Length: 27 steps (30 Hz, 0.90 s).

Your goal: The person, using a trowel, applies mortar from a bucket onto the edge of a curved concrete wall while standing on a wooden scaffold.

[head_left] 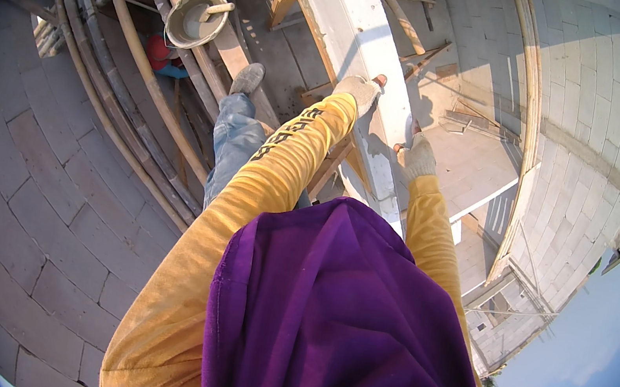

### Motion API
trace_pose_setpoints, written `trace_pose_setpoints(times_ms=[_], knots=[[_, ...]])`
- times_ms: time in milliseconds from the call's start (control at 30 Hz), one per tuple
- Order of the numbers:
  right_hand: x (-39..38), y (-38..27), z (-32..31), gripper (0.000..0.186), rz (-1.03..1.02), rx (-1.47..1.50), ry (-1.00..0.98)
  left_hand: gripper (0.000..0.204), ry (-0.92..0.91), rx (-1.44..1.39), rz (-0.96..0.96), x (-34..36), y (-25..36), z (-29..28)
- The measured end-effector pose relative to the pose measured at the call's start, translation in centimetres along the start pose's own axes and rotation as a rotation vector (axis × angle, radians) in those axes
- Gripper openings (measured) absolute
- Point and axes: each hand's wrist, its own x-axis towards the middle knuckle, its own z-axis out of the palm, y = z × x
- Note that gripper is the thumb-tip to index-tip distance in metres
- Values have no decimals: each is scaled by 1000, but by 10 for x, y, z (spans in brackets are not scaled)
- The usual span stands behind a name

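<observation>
A long white beam, smooth-faced and partly in shadow, runs from the top centre down toward my body. My left hand, in a pale glove with bare fingertips, grips its left edge, with a fingertip showing on the top face. On the beam's right edge, nearer to me, my right hand is closed in a similar glove, its bare fingertips against the edge. The undersides of both hands are hidden, so anything small inside them cannot be made out. A purple cloth covers much of the lower view.
A bucket with a handled tool in it stands by a plank at upper left, near my shoe. Bamboo poles curve beside a grey block wall. A person in a red top is below. Another block wall rises at right.
</observation>
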Motion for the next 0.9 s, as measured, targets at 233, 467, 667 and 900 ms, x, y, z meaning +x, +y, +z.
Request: trace_pose_setpoints(times_ms=[233, 467, 667, 900], knots=[[-1, 3, 1, 74, -24, -43, -8, 70, 0, -68, -4, 13, -9, 4], [6, 33, 19, 76, -125, -10, 60, 74, -82, -161, -116, 10, -6, -4], [3, 13, 9, 74, -124, 32, 41, 86, -169, -151, -167, -13, 7, -5], [-1, 10, 4, 73, -32, 49, 1, 70, -218, -197, -137, 0, -4, 7]])
